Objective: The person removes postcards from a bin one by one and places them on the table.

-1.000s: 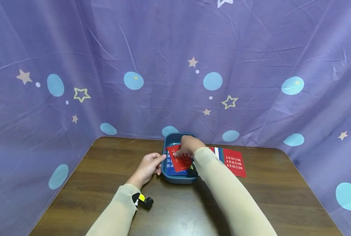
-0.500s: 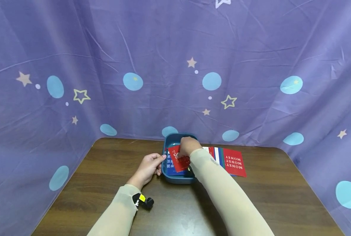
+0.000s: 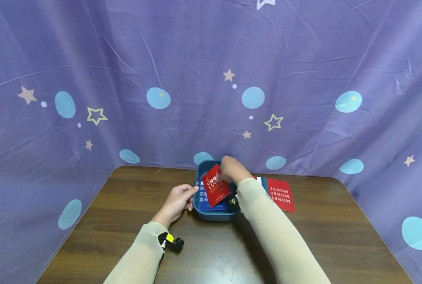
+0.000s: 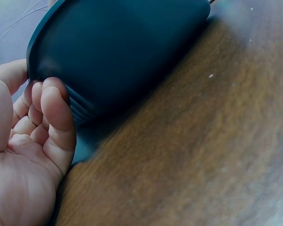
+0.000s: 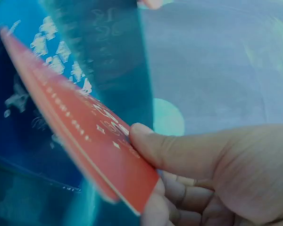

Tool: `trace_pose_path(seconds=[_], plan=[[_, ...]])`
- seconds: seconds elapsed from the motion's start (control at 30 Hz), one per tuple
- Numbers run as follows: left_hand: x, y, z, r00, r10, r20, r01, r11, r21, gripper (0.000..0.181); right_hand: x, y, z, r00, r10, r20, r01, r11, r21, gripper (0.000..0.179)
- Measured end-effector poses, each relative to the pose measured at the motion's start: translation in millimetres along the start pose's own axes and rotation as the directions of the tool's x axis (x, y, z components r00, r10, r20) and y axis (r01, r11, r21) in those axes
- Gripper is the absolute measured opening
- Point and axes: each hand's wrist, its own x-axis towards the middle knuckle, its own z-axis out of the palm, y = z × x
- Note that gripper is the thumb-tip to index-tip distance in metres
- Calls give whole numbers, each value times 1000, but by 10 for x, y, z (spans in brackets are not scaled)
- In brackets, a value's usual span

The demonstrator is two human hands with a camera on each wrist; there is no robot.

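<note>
My left hand (image 3: 174,203) holds the left wall of a dark teal plastic bin (image 3: 212,217), its thumb at the rim; the left wrist view shows the curled fingers (image 4: 59,108) against the bin's side (image 4: 118,47). Over the bin, my right hand (image 3: 234,170) pinches a red envelope (image 3: 219,195) printed "GOOD LUCK". Seen from the right wrist, the thumb lies on the envelope's face (image 5: 101,146), and two red layers show along its edge. Beneath it, inside the bin, lies a blue card (image 3: 203,204) with white characters.
To the bin's right, partly behind the right sleeve (image 3: 267,221), a fanned group of cards or envelopes lies on the wooden table (image 3: 211,252). Its outermost red one (image 3: 283,197) reads "MONEY". A purple curtain (image 3: 196,130) with stars and dots hangs along the table's back edge.
My right hand has lifted slightly, and the red envelope has tilted so that more of its printed face shows. The left hand and the bin have stayed put.
</note>
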Motion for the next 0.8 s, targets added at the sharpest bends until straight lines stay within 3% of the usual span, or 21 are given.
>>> trace_pose_path(seconds=[0.23, 0.6, 0.8], plan=[[2, 6, -5, 1000, -4, -3, 4, 1000, -3, 33, -76, 84, -153, 999, 14, 45, -21, 986, 163, 26], [-22, 31, -21, 1000, -10, -15, 10, 1000, 5, 31, -216, 236, -310, 997, -12, 79, -7, 972, 237, 25], [-4, 10, -10, 1000, -10, -2, 10, 1000, -1, 32, -292, 528, -390, 994, -105, 4, 95, 911, 402, 19]])
